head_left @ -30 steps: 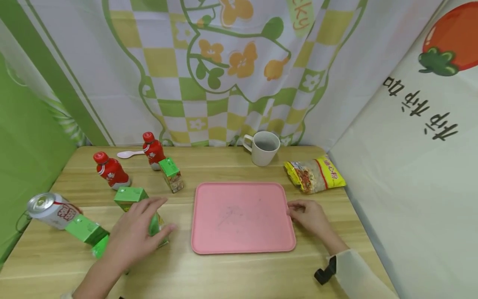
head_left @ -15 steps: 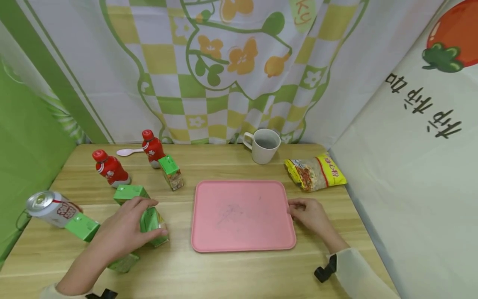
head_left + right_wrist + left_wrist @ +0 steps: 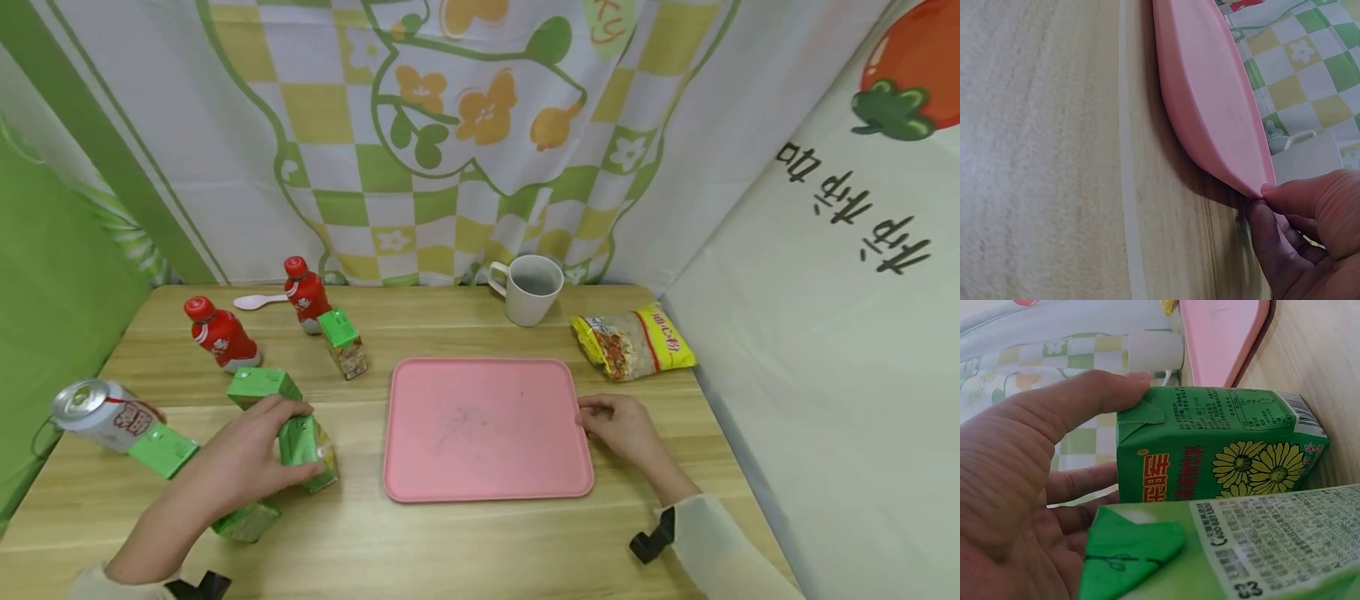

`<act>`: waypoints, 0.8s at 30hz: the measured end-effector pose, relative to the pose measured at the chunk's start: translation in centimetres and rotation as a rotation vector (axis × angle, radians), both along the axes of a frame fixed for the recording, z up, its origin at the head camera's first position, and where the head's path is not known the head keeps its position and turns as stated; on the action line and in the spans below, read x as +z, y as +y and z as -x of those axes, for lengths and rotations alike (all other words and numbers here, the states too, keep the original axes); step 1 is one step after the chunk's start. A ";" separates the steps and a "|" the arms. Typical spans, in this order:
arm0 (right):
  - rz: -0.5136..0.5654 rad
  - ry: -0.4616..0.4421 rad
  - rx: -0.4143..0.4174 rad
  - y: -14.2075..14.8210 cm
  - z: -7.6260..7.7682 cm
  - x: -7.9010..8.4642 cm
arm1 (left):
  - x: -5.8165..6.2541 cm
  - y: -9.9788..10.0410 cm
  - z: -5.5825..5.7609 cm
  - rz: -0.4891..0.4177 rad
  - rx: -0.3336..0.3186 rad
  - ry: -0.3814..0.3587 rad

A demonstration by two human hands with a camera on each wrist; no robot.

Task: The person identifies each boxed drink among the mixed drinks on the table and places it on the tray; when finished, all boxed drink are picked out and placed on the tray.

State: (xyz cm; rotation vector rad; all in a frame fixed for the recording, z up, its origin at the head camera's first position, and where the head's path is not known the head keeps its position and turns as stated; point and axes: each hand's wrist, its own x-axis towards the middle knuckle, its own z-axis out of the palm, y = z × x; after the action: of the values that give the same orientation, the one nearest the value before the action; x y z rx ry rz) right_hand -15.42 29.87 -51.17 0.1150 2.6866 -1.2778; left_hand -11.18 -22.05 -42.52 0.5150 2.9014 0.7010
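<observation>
My left hand (image 3: 243, 458) grips a green drink carton (image 3: 303, 446) that stands on the table left of the pink tray (image 3: 487, 467). In the left wrist view the thumb lies on one side of this carton (image 3: 1210, 437), whose face shows yellow flowers, and the fingers go behind it. A second green carton (image 3: 1272, 550) stands close in front there; the head view shows such a carton (image 3: 247, 523) partly under the left wrist. At the tray's right edge my right hand (image 3: 622, 429) pinches the rim between thumb and fingers, seen closely on the tray (image 3: 1210, 94) in the right wrist view.
More green cartons stand left, one (image 3: 262, 385) just behind the left hand, another (image 3: 345, 343) by a red bottle (image 3: 306, 296). A second red bottle (image 3: 223, 335), a can (image 3: 108, 415) and a spoon (image 3: 258, 301) are left. Behind the tray are a mug (image 3: 531, 292) and a yellow food packet (image 3: 633, 343).
My left hand has moved down and left onto the carton, and its thumb and fingers have closed around it. The right hand stays at the tray's edge.
</observation>
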 end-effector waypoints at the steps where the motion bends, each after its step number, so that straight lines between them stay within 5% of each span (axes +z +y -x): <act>1: -0.001 0.003 0.004 0.0 0.0 0.0 | 0.0 0.0 0.0 0.003 -0.007 0.012; 14: -0.007 -0.003 0.022 0.2 0.1 0.1 | 2.5 1.6 1.3 -0.010 -0.088 0.090; 24: -0.005 -0.007 0.020 0.4 0.1 0.1 | 5.9 4.6 4.4 -0.033 -0.244 0.059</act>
State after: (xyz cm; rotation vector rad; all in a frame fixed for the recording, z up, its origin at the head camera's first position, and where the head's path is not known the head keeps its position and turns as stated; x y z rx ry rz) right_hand -15.50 30.24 -51.03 0.0928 2.6780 -1.2628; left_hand -15.59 -17.45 -36.58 0.8884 2.8145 0.7088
